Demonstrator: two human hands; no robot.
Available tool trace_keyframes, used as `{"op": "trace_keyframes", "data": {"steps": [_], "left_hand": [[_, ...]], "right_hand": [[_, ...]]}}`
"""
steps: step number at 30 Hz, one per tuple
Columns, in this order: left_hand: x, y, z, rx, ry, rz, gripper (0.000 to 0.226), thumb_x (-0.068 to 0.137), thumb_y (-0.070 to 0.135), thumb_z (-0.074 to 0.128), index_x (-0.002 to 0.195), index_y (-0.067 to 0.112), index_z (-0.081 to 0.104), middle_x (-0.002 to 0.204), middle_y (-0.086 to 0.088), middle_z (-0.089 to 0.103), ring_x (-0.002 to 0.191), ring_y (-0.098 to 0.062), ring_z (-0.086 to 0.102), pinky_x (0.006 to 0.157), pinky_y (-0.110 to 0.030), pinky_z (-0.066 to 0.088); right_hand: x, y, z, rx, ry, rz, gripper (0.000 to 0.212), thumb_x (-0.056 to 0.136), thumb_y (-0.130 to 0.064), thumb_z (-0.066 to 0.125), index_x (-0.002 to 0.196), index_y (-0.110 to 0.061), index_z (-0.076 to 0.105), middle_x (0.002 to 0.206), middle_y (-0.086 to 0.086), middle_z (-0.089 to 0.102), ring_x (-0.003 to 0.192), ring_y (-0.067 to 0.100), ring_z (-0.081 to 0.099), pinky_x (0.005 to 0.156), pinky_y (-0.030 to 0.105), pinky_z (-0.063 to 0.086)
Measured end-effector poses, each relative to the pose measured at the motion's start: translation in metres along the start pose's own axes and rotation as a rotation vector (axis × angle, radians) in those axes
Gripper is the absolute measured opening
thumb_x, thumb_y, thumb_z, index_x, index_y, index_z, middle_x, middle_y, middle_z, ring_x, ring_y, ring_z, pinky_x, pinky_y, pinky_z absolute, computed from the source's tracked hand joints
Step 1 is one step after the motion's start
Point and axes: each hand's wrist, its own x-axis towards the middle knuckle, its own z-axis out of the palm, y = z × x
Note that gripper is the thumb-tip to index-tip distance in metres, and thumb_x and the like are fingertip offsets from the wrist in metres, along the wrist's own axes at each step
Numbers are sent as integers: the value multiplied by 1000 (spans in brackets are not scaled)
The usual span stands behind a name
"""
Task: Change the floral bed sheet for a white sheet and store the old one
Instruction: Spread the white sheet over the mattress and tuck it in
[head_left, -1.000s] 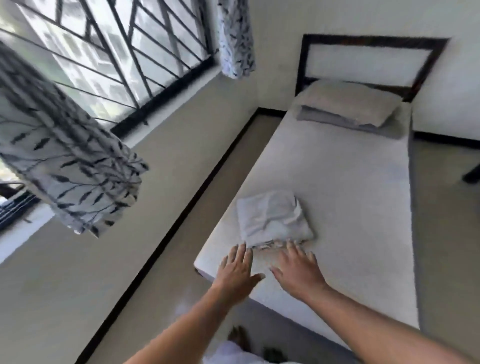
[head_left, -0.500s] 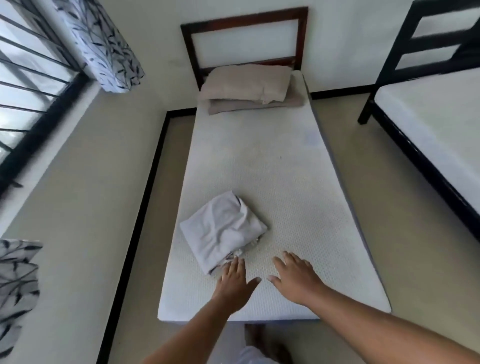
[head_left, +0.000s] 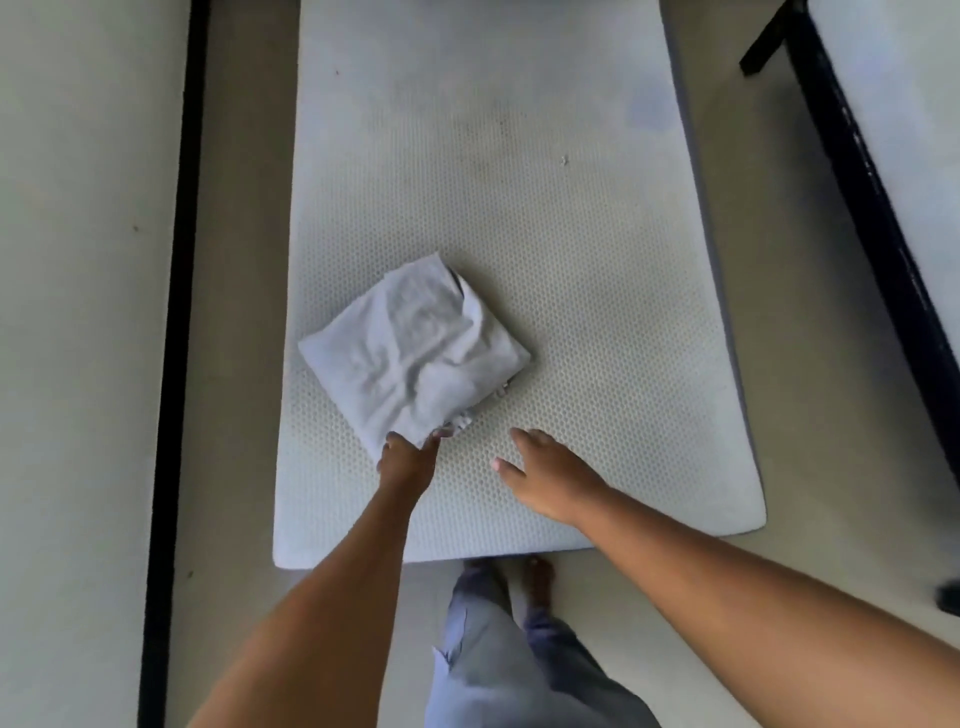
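Note:
A folded white sheet (head_left: 415, 348) lies on the bare white mattress (head_left: 571, 249), toward its left side near the foot end. My left hand (head_left: 408, 460) grips the sheet's near corner, fingers curled into the cloth. My right hand (head_left: 550, 478) hovers over the mattress to the right of the sheet, fingers spread and relaxed, holding nothing. No floral sheet is in view.
A black skirting line (head_left: 171, 364) runs along the floor to the left of the bed. A second bed with a dark frame (head_left: 878, 228) stands at the right. My legs and feet (head_left: 509, 639) are at the foot of the mattress.
The view has tilted down, so pillows and headboard have left the frame. My left hand moved onto the sheet's near corner and closed on it. My right hand stayed open.

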Motion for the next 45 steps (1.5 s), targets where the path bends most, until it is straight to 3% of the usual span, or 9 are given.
{"op": "trace_keyframes", "data": {"steps": [7,10,14,21,28,33,38,41,45], "left_hand": [[70,-21,-3,-397,16,-348,106,80,57,75,154,6,18,150,-15,41,134,-39,44,105,-55,43],[87,-25,-5,-514,-27,-482,110,70,68,77,152,13,28,136,-10,49,116,-34,54,92,-47,48],[94,-20,-4,-693,-22,-482,78,73,62,79,134,21,53,119,0,59,89,-19,57,80,-37,48],[26,43,14,-914,145,-131,38,84,20,72,117,22,54,115,1,66,113,-24,63,93,-37,54],[-95,140,48,-847,84,254,22,87,7,65,108,14,67,99,-2,76,94,-16,72,76,-27,58],[-187,197,93,-756,20,400,17,83,12,64,97,21,70,89,-2,77,90,-15,72,74,-30,60],[-266,243,148,-739,46,501,15,94,16,64,108,19,69,96,2,77,96,-13,72,83,-33,58],[-304,261,185,-703,4,534,17,97,33,63,112,26,68,103,6,76,102,-8,70,89,-32,56],[-329,259,222,-475,17,565,37,93,50,64,123,30,58,126,14,62,126,-7,52,98,-28,43]], "right_hand": [[39,-1,-1,178,-70,59,72,104,-57,41,161,-18,21,165,9,28,147,29,35,111,41,36],[47,6,-5,245,-82,95,72,104,-57,41,162,-20,19,165,8,29,147,28,37,108,38,37],[52,18,-9,299,-88,125,73,103,-57,43,162,-23,17,165,6,29,147,28,37,109,38,36],[51,39,-23,76,11,-27,97,94,-47,67,162,-20,5,167,11,18,151,29,28,117,46,36],[36,57,-68,-97,360,-267,116,72,-47,87,161,-15,20,167,15,20,154,33,21,121,48,27],[-1,111,-120,54,450,-310,74,84,-44,71,149,-21,45,144,2,57,133,23,53,111,40,42],[-67,182,-175,326,391,-343,39,100,-32,56,139,-31,57,115,-8,72,101,15,67,75,17,44],[-92,222,-202,432,320,-286,39,99,-36,58,137,-33,59,116,-4,73,103,19,68,83,26,52],[-103,255,-221,671,237,-169,33,80,-50,63,105,-30,72,92,-9,76,90,13,71,85,36,59]]}}
